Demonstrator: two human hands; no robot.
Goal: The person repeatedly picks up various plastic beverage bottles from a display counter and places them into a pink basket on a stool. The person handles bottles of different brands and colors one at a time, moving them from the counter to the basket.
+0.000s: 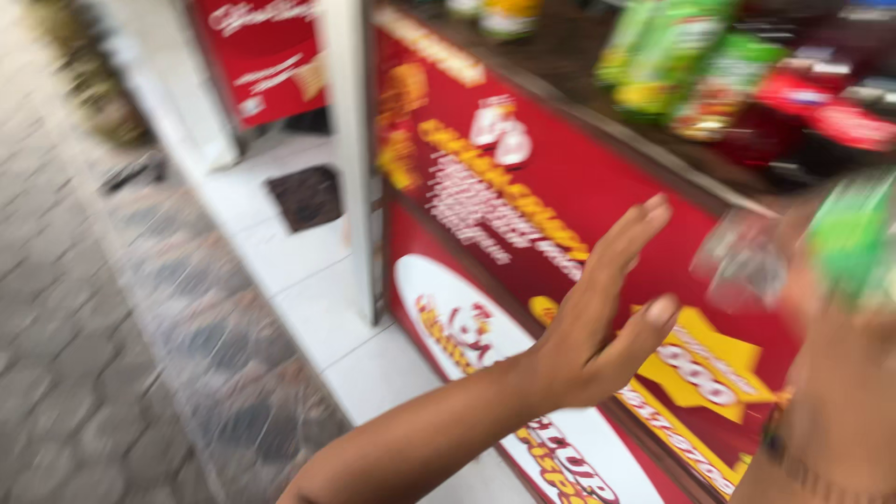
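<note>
- We see our left hand point(597, 317) raised in the middle of the view, fingers point(635, 229) stretched out straight and thumb apart, so this grip is spread and holds nothing.
- Behind it stands the red front panel point(523, 187) of a stall, printed in yellow and white; we cannot tell whether the hand touches it.
- Our right hand point(840, 373) is near the right edge, close to the camera and badly blurred.
- It comes up under a clear plastic bottle with a green label point(840, 243); the bottle sits at the top of that hand, to the right of and a little above the left hand's fingertips, apart from them.
- The blur hides the right fingers, so we cannot tell how that grip is set on the bottle.
- Far right, along the top of the counter point(597, 121), lie green and red packets point(709, 65).
- To the left are a white post point(350, 140), pale floor tiles point(317, 289) and grey paving point(75, 327).
</note>
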